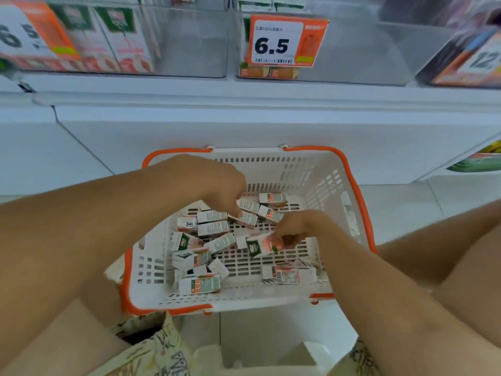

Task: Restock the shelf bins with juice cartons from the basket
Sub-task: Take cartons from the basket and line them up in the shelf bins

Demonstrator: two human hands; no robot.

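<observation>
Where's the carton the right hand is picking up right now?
The carton is in the right hand, over the right-middle of the basket, just above its slotted floor, with loose cartons to its left.

An orange price tag [286,40] on the middle clear bin [352,50] reads 6.5 — other print is blurred.
</observation>
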